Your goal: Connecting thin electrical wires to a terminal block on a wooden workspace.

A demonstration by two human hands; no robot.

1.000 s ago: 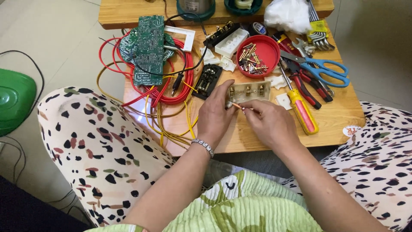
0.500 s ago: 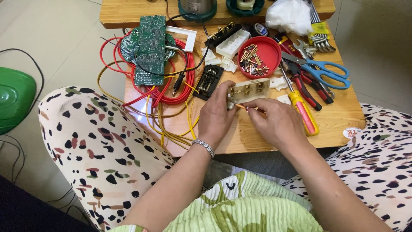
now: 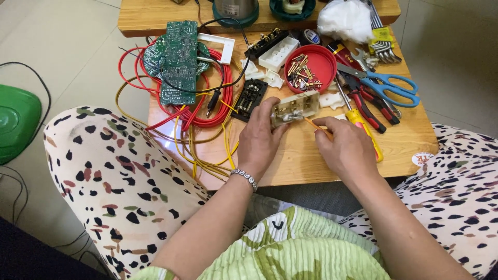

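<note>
Gripping a cream switch module [image 3: 295, 108] at its near end, my left hand [image 3: 259, 139] holds the part tilted just above the wooden surface [image 3: 311, 161], fingers closed around it. My right hand [image 3: 345, 148] pinches a thin orange-handled tool [image 3: 316, 126] between thumb and fingertips, its tip set against the module's metal terminals; I cannot tell from here whether it is a screwdriver or a probe. A silver bracelet [image 3: 244, 178] circles my left wrist.

Just beyond the module sits a red round dish [image 3: 327, 65] of brass screws and small fittings. To its right lie blue-handled scissors [image 3: 391, 88], red-handled pliers [image 3: 365, 103] and a yellow-handled screwdriver [image 3: 365, 132], close together. A black terminal block [image 3: 249, 99] rests just left of my left hand, beside loops of red wire [image 3: 207, 116] and yellow wire [image 3: 218, 161] that spill over the near edge. A green circuit board [image 3: 179, 62] lies on top of the red coils. A green object [image 3: 18, 122] sits on the floor, well apart on the left.
</note>
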